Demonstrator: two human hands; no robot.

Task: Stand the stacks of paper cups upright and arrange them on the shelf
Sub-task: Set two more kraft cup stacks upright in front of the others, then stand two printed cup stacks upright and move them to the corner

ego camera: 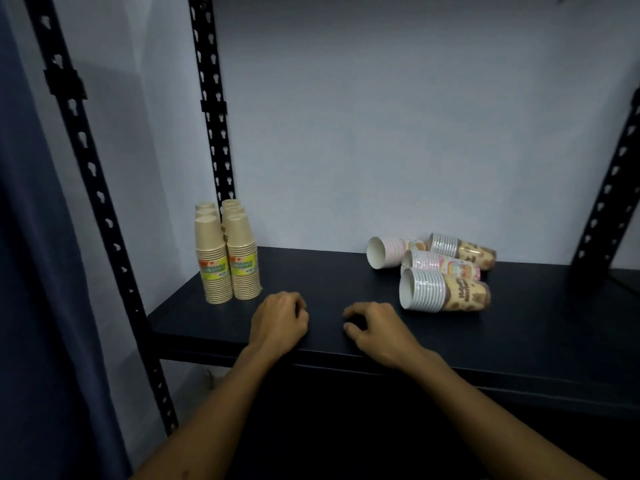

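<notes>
Several tan paper-cup stacks [227,258] stand upright, mouths down, in two rows at the back left of the dark shelf [329,282]. At the right, several wrapped patterned cup stacks lie on their sides in a loose pile: the nearest brown-printed stack [445,291], a pink one [441,263] behind it, a white-mouthed one [394,251] and another brown one [462,250] at the back. My left hand [278,322] and my right hand [372,327] rest on the shelf's front part, fingers loosely curled, holding nothing.
Black slotted uprights frame the shelf: two at the left [214,109] and one at the right [609,188]. A pale wall closes the back. A dark blue curtain [31,271] hangs at the far left. The shelf's front edge [346,355] runs under my wrists.
</notes>
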